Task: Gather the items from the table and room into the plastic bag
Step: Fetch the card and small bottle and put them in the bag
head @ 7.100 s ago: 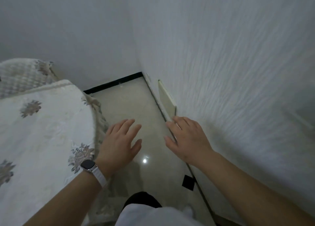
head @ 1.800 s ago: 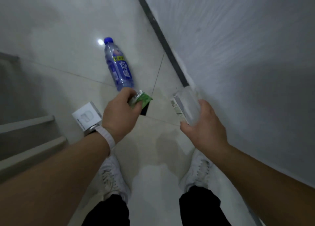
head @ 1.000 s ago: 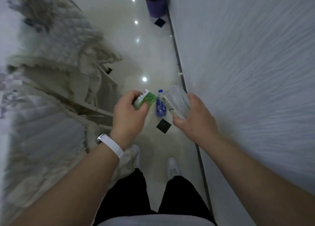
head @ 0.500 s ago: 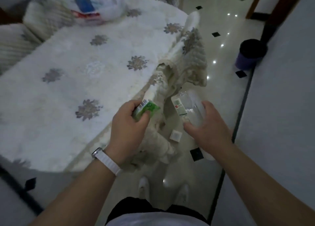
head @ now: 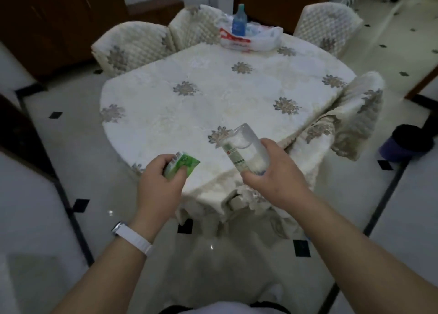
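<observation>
Since the frame half a second earlier, the view is taking in the whole table (head: 213, 96); the plastic bag (head: 254, 40) is now sitting at the top centre of the frame instead of the upper left; both hands are keeping their items.

Hands, two: the left hand (head: 161, 186), lower centre, is curling its fingers and thumb round one green packet (head: 182, 167); the right hand (head: 275, 178), just right of it, is gripping the lower part of one clear container (head: 246, 148), which is tilting up and to the left; both items are hanging over the near edge of the table, well apart from the bag.

Writing: the container is carrying one label with green and red print; the packet is showing a white end with dark marks; the bag is bearing red print; none of this is reading clearly.

Counts: one plastic bag is resting on the far edge of the table; one blue bottle (head: 239, 22) is standing upright in it; four padded chairs are surrounding the table, namely three at the top (head: 132, 46) (head: 194, 27) (head: 328, 24) and one at the right (head: 355, 114); one purple bin (head: 403, 143) with a black liner is standing on the floor at the right edge; one white-strapped watch (head: 132, 235) is sitting on the left wrist.
</observation>
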Demonstrator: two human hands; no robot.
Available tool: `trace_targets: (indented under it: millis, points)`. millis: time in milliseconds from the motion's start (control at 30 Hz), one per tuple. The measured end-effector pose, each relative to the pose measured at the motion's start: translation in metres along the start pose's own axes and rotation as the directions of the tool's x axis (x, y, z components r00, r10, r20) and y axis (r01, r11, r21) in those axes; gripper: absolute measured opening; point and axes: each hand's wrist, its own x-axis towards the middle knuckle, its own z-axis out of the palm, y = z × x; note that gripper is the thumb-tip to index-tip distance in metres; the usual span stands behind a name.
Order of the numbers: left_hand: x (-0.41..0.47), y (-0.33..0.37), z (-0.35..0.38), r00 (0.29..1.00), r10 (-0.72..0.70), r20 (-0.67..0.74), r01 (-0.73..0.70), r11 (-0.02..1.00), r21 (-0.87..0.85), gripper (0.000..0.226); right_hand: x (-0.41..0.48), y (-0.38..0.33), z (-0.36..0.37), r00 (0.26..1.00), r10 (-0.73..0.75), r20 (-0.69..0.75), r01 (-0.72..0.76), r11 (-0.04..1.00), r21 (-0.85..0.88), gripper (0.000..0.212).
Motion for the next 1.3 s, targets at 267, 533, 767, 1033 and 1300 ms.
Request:
trace_targets:
  millis: [267, 533, 767, 1033, 1300]
  points:
    - [0.013, -0.078, -0.164, 0.977, -0.082, -0.195, 0.075, 0.996, -0.04, 0.029, 0.001, -0.132, 0.113, 0.987, -0.137, 0.083, 0.143, 0.986, -0.082, 0.076]
    - [0.037, -0.121, -0.236, 0.94, -0.129, -0.315, 0.112, 0.991, -0.069, 0.031, 0.032, -0.202, 0.185, 0.943, -0.272, 0.19, 0.293, 0.951, -0.095, 0.065]
    - [0.092, -0.166, -0.277, 0.907, -0.176, -0.383, 0.211, 0.976, 0.051, 0.012, 0.112, -0.248, 0.262, 0.915, -0.261, 0.308, 0.268, 0.963, 0.021, 0.059]
    - [0.233, -0.19, -0.318, 0.881, -0.201, -0.429, 0.305, 0.933, 0.189, 0.014, 0.245, -0.315, 0.329, 0.862, -0.342, 0.375, 0.32, 0.939, 0.123, 0.073]
    - [0.344, -0.197, -0.326, 0.878, -0.203, -0.434, 0.291, 0.946, 0.146, 0.013, 0.362, -0.356, 0.346, 0.871, -0.326, 0.367, 0.302, 0.945, 0.124, 0.069]
